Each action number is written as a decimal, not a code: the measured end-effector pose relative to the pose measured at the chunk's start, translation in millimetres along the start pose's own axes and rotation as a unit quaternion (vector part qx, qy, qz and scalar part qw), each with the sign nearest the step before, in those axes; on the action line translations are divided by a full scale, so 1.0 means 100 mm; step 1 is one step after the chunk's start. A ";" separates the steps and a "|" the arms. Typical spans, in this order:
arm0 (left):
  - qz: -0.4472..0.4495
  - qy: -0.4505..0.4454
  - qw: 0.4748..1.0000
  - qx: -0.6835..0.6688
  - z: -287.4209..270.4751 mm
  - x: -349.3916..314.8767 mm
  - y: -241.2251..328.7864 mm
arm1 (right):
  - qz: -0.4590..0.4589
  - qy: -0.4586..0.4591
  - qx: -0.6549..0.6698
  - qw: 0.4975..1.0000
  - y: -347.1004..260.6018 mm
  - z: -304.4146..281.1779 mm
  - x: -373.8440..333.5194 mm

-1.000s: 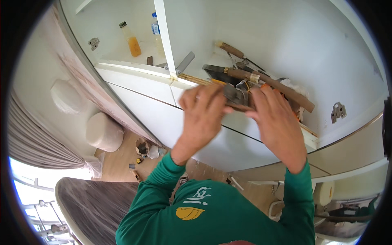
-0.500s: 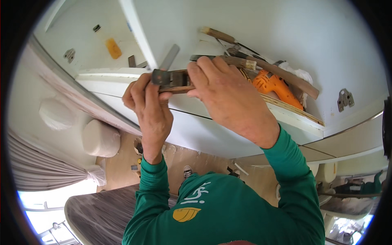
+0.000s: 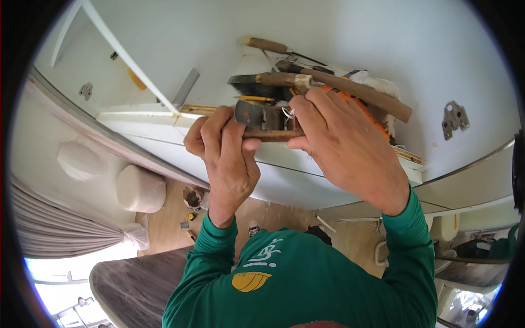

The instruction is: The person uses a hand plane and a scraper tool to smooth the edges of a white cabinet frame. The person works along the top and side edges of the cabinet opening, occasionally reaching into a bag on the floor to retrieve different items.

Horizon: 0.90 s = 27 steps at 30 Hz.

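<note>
A small wooden hand plane [image 3: 272,133] with a dark metal blade spans both hands above the white front edge of the cabinet. Its left end is gripped by my left hand [image 3: 227,158], fingers behind and thumb in front. My right hand [image 3: 350,145] closes round the other end, covering it. A pale curl like a shaving [image 3: 287,112] shows in the plane's opening beside my right fingers. Just behind the plane lie a yellow pencil [image 3: 254,98] and a wooden-handled tool with a dark head [image 3: 273,80].
Inside the cabinet lie a long wooden handle [image 3: 363,95], an orange power tool [image 3: 377,117], partly hidden, and a wooden-handled tool [image 3: 268,45]. A grey strip [image 3: 187,87] leans by the white divider [image 3: 128,57]. Metal hinges [image 3: 455,119] sit on the walls. A plastic-covered table [image 3: 136,284] stands behind left.
Both hands and the plane have shifted right and slightly nearer in the picture. The view has turned too, with the cabinet contents shifting left. A pale curl now shows in the plane's opening.
</note>
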<state>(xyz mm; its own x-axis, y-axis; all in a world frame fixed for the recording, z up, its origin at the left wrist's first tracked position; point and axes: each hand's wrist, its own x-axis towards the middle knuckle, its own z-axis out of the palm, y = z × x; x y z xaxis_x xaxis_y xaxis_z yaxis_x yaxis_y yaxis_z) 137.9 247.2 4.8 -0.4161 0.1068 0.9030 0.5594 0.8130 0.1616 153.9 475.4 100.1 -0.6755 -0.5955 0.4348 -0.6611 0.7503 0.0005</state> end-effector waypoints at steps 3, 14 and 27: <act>0.015 -0.010 1.000 -0.015 0.07 0.01 0.24 | 0.021 0.014 0.011 1.000 0.11 -0.09 -0.25; 0.060 -0.032 0.994 -0.089 0.39 0.09 1.06 | 0.132 0.017 -0.064 0.989 0.23 -0.54 -1.03; 0.060 -0.073 0.989 -0.117 0.09 0.08 0.76 | 0.153 -0.009 -0.038 0.987 -0.12 -0.45 -0.83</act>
<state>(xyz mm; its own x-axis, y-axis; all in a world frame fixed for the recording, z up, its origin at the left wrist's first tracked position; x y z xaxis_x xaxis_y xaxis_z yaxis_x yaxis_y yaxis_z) 170.4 314.7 21.1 -0.4270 0.2899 0.8565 0.7542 0.6368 0.1605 232.7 528.3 104.8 -0.8463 -0.3421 0.4084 -0.3989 0.9150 -0.0599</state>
